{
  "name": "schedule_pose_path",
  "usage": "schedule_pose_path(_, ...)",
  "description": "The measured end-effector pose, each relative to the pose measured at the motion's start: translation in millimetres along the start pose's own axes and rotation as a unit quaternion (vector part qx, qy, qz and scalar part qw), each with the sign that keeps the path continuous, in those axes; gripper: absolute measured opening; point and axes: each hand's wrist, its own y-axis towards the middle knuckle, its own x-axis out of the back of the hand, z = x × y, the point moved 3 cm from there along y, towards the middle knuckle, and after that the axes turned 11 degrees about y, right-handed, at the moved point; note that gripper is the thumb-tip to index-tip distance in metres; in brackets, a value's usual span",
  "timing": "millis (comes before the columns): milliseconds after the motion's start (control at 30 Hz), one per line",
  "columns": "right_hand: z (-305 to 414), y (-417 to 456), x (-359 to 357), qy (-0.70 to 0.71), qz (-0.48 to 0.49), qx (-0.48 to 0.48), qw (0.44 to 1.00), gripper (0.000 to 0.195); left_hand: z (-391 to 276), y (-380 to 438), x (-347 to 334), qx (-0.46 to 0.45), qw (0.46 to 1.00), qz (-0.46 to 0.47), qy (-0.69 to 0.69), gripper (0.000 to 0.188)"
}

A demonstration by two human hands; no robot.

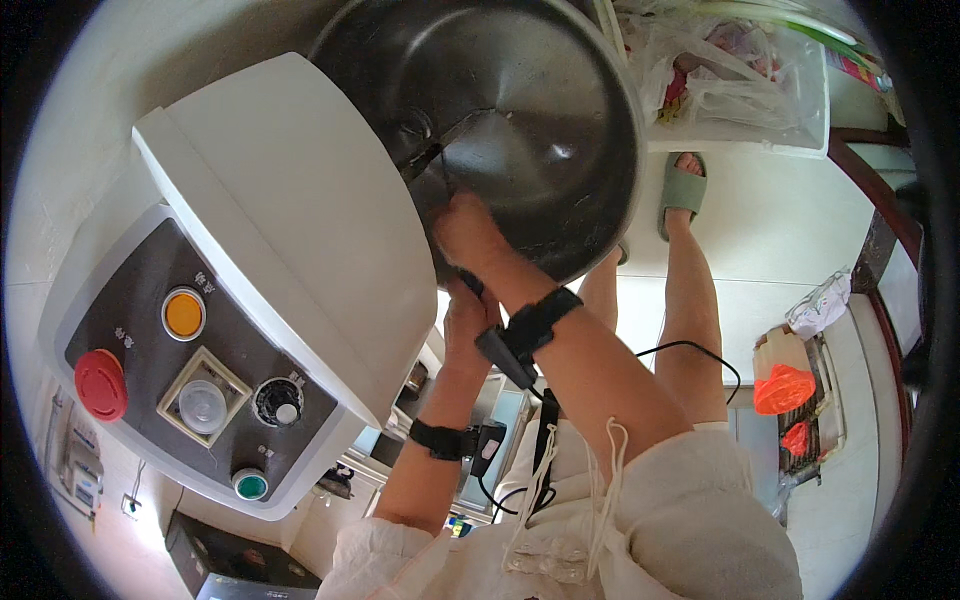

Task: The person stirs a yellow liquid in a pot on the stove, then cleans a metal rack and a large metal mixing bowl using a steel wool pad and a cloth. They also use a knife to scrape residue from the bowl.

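A large round metal drum (525,172), dark inside, leans against the white housing (300,202) of a mixer-like machine. My right hand (472,232) reaches over the drum's near edge, its fingers curled and blurred beside the housing. A thin dark piece rises from those fingers towards a dark metal stirring arm (431,154) inside the drum; whether I hold it is unclear. Just below, my left hand (466,322) is raised beneath the right wrist, next to the drum's rim. A small black part (471,283) shows at its fingertips, and its grip is partly hidden.
The control panel (217,375) at left carries a red stop button (101,385), a yellow button (184,313), a knob (277,402) and a green button (250,485). A white bin (780,112) with plastic bags stands at upper right. Black cables (697,343) hang from my wrist straps.
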Motion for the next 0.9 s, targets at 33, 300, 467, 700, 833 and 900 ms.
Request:
schedule_pose_path(33,-1,2,-1,0.022,-0.057,0.028,0.998,0.028,4,-1,-1,0.015,0.998,-0.006,-0.056,0.053)
schedule_pose_path(300,10,-9,0,0.032,0.015,-0.037,0.999,0.033,-11,-14,15,-0.017,0.998,-0.042,-0.05,0.044)
schedule_pose_path(467,-14,4,4,0.004,0.055,-0.124,0.991,0.022,-27,-10,25,-0.028,0.997,-0.019,-0.071,0.038)
schedule_pose_path(700,0,15,14,0.012,0.171,-0.261,0.95,0.037,-46,-13,34,-0.027,0.991,-0.033,-0.128,0.034)
schedule_pose_path(833,23,-2,30,0.071,0.037,-0.171,0.982,0.043,-51,-17,17,0.0,0.982,-0.029,-0.188,0.036)
schedule_pose_path(900,36,-15,42,0.02,-0.007,-0.092,0.996,0.044,-71,-25,26,-0.074,0.973,-0.115,-0.184,0.038)
